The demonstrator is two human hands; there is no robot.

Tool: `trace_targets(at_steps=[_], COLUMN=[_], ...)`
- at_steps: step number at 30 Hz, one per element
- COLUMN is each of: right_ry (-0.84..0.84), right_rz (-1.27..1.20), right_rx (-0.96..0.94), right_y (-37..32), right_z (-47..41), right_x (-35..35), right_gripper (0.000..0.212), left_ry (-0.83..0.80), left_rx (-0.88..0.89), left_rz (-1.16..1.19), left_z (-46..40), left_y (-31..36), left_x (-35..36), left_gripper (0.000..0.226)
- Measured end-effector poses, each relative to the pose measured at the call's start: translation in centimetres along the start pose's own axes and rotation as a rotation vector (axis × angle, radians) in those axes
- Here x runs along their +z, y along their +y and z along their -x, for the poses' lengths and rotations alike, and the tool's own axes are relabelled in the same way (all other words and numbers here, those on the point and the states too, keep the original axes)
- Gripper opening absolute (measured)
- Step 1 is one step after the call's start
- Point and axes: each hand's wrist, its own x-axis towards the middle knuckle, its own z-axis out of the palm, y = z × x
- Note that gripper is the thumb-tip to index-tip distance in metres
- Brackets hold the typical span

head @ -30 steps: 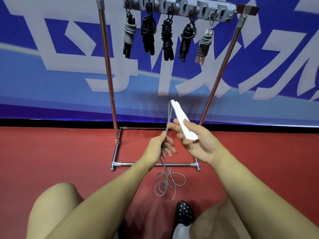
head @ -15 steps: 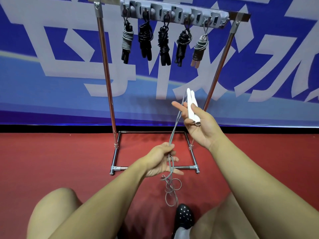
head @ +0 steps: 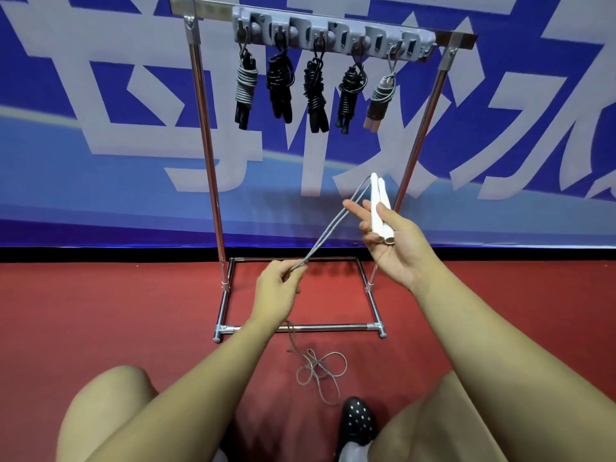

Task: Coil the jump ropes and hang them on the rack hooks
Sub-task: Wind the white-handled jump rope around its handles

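Red floor [head: 100, 328] runs back to a blue banner [head: 100, 145] with large pale characters, cropped too tightly to read. At the upper centre of the frame a steel rack [head: 206, 145] carries five coiled ropes [head: 313, 91] on its hook strip [head: 333, 33]. Below, the right hand [head: 390, 241] clamps the two white handles [head: 380, 208] together, ends up, probably as a core for winding. The left hand [head: 280, 288] pinches the grey cord [head: 336, 221] taut, likely to control slack; the remainder lies looped on the floor.
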Motion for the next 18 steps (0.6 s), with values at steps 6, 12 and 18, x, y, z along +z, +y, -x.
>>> trace_targets(at_steps=[6,12,18], right_ry=[-0.031,-0.016,0.093], right_rz=[0.055,-0.079,-0.174], right_rx=[0.034,-0.014,-0.043], right_y=[1.0,1.8,2.4], right_z=[0.1,-0.8,-1.7], right_x=[0.0,-0.4,-1.6], right_gripper=[0.029,0.033,0.024], left_ry=[-0.085,-0.126,-0.11], left_rx=[-0.112,-0.243,-0.11], left_rz=[-0.287,0.226,-0.06], left_z=[-0.6,0.4,1.4], left_y=[-1.2,0.3,1.7], left_x=[-0.6,-0.2,0.3], left_gripper=[0.012,0.024,0.018])
